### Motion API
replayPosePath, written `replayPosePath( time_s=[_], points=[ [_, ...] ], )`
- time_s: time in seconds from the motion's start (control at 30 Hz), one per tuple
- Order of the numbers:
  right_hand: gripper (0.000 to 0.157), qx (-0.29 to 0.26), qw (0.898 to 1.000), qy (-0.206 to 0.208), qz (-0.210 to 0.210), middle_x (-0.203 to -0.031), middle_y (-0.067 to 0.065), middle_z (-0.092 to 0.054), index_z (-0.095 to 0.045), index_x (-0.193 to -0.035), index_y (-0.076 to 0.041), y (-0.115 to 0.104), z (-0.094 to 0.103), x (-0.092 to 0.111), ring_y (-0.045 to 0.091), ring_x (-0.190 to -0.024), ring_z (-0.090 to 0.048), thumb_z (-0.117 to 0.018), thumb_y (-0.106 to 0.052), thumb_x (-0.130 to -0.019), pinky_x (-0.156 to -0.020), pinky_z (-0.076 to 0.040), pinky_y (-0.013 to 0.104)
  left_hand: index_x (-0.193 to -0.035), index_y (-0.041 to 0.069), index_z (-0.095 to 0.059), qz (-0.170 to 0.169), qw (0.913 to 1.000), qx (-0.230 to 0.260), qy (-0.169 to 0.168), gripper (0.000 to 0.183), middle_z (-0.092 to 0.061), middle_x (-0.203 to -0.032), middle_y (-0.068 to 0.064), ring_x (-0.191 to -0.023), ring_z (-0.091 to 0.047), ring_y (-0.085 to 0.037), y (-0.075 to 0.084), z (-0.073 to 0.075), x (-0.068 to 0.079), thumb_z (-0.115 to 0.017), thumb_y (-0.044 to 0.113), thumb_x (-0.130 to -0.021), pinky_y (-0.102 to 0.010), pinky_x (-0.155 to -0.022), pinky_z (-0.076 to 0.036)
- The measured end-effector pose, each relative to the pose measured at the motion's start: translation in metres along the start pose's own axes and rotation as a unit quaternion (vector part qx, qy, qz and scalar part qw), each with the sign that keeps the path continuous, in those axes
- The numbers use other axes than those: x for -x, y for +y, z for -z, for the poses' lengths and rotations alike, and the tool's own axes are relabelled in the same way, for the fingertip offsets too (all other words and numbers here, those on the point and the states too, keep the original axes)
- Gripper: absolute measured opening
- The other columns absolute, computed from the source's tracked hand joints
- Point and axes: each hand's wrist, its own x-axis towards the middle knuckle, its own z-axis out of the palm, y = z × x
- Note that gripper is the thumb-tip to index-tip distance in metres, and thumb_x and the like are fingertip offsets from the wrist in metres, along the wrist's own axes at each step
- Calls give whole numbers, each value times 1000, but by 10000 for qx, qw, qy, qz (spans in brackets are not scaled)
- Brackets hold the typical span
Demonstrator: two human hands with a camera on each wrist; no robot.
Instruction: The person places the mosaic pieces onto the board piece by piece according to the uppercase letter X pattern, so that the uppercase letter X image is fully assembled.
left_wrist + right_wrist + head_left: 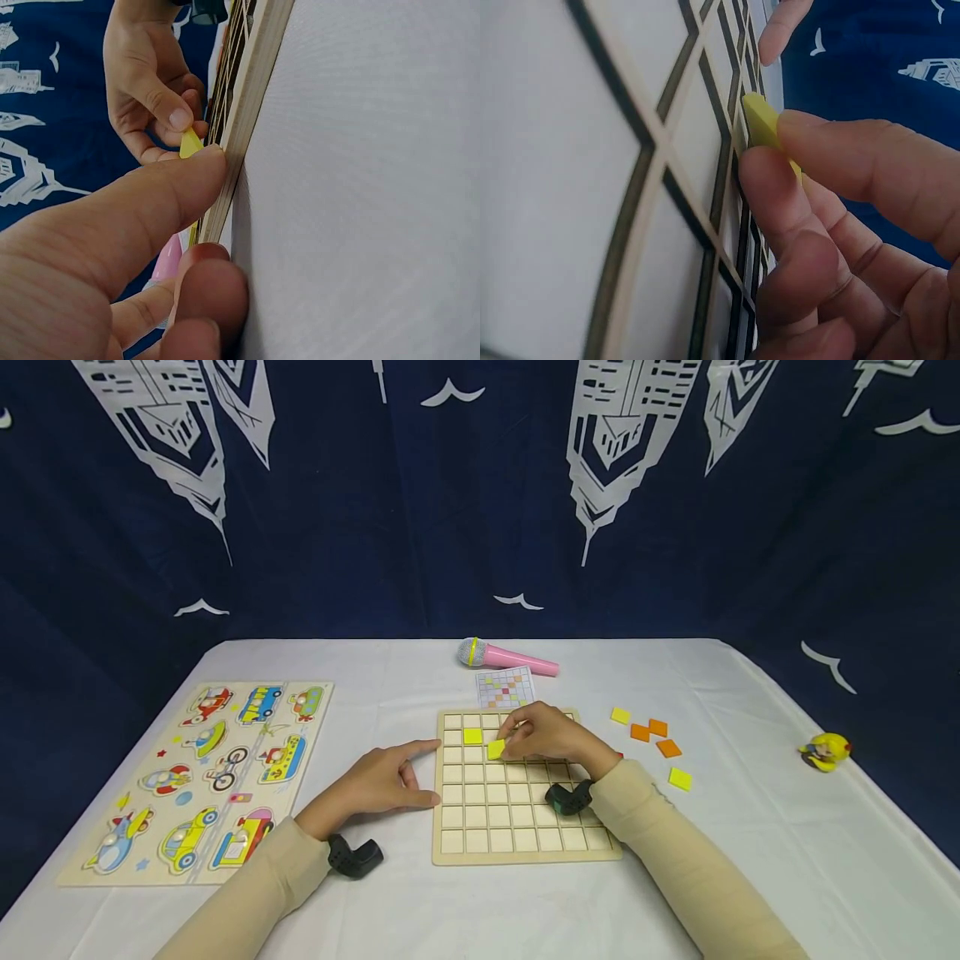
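Nearby lie orange tiles (668, 748) and a microphone (522, 661); left hand (382, 779) spread, right hand (546, 733) pinching a yellow tile (495, 750).

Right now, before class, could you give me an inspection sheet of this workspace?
Surface: table under a white cloth.
Job's things: grid board, one yellow tile lying in it; pattern card behind; two loose yellow tiles and three orange tiles to the right.
Clutter: pink microphone, picture puzzle, yellow figurine.
Hands: left hand touches the board's left edge; right hand pinches another yellow tile over the grid.
Cables: nothing seen.
Surroundings: dark blue patterned backdrop.
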Motion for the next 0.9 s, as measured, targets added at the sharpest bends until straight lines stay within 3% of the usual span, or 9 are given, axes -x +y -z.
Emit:
replayPosePath(
  time_s=[0.53,0.9],
  points=[
    [21,191,9997,-134,-109,-73,-3,-68,-73,-106,3,-8,-5,-2,9,-57,-45,-79,0,-87,-56,-38,24,-158,7,-54,53,10000,33,-16,85,-66,-73,1,-56,-58,-13,0,0,0,-92,27,-86,-31,-57,-45],
    [21,505,9986,-40,-118,-76,-1,-66,-76,-109,2,-6,-3,-1,10,-63,-52,-81,-3,-89,-60,-43,25,-158,7,-54,21,10000,36,-19,84,-66,-72,1,-57,-58,-13,0,0,0,-92,26,-86,-31,-57,-45]
  ],
)
